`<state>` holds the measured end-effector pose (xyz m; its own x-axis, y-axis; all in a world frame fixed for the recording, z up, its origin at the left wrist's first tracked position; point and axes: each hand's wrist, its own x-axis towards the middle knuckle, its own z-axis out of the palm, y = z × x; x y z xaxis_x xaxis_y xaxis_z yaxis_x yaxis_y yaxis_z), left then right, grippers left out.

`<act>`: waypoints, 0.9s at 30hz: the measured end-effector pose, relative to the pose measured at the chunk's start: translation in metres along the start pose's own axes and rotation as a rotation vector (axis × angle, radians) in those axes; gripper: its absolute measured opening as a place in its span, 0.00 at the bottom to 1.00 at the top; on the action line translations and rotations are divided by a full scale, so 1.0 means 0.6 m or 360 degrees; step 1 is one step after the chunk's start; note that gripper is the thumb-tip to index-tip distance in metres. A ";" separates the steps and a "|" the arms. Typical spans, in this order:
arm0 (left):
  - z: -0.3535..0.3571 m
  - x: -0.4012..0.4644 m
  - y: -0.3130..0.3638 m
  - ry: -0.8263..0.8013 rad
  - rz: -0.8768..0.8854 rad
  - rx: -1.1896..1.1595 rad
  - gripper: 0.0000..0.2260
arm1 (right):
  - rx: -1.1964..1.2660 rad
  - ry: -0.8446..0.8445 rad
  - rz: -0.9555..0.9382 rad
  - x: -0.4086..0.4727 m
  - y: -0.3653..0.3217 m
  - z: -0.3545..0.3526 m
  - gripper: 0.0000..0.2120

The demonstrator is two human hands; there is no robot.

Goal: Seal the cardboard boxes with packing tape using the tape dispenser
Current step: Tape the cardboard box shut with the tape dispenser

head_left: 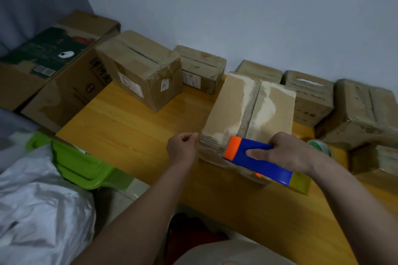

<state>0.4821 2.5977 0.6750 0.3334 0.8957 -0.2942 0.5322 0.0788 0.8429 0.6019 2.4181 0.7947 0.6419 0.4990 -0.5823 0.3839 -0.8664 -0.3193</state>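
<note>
A green plastic bin (86, 168) sits at far left beside the wooden table (133, 127); your left hand (182, 148) is curled at the near left corner of the cardboard box (247, 114), fingertips pinched together, though whether they grasp tape I cannot tell; the box stands on the table, its centre seam untaped; your right hand (288, 153) grips the blue and orange tape dispenser (256, 159) against the box's near face; a tape roll (321, 146) lies just right; further boxes (310, 97) line the wall.
</note>
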 end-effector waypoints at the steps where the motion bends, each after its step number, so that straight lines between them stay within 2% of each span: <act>1: 0.000 0.002 0.001 -0.0003 0.0005 0.0014 0.09 | -0.0010 0.0005 0.0003 0.001 -0.002 0.000 0.27; 7: 0.009 0.006 -0.005 -0.0096 0.0027 0.0154 0.10 | -0.0092 -0.0008 0.0034 0.005 -0.012 0.004 0.25; 13: 0.010 -0.004 -0.004 -0.0075 0.0298 0.0484 0.11 | -0.0120 -0.0006 0.0051 0.004 -0.017 0.005 0.24; 16: 0.009 -0.009 0.004 -0.0068 0.0162 0.0701 0.16 | -0.0129 0.0002 0.0057 0.006 -0.019 0.005 0.24; 18: 0.005 -0.011 0.005 -0.0038 -0.0029 0.0768 0.25 | -0.0139 0.0001 0.0071 0.006 -0.018 0.006 0.25; 19: 0.001 -0.016 0.003 0.0002 0.0048 0.0774 0.28 | -0.0137 0.0000 0.0075 0.006 -0.017 0.006 0.25; 21: -0.001 -0.029 -0.010 -0.0003 0.0644 0.0860 0.28 | -0.0125 0.0001 0.0072 0.005 -0.017 0.005 0.24; 23: 0.002 -0.048 -0.028 -0.0378 0.1246 0.1124 0.29 | -0.0118 -0.0001 0.0071 0.003 -0.017 0.003 0.24; 24: 0.004 -0.056 -0.040 -0.0557 0.1377 0.1285 0.30 | -0.0113 -0.0003 0.0069 0.001 -0.017 0.002 0.24; 25: 0.007 -0.059 -0.050 -0.0622 0.1418 0.1439 0.32 | -0.0110 -0.0002 0.0065 0.000 -0.016 0.002 0.24; 27: 0.008 -0.059 -0.056 -0.0621 0.1394 0.1658 0.34 | -0.0106 0.0013 0.0044 0.001 -0.011 0.003 0.25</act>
<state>0.4564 2.5614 0.6549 0.9495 0.2954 -0.1055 0.3090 -0.9389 0.1519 0.5983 2.4241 0.7950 0.6583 0.4750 -0.5840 0.4090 -0.8770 -0.2523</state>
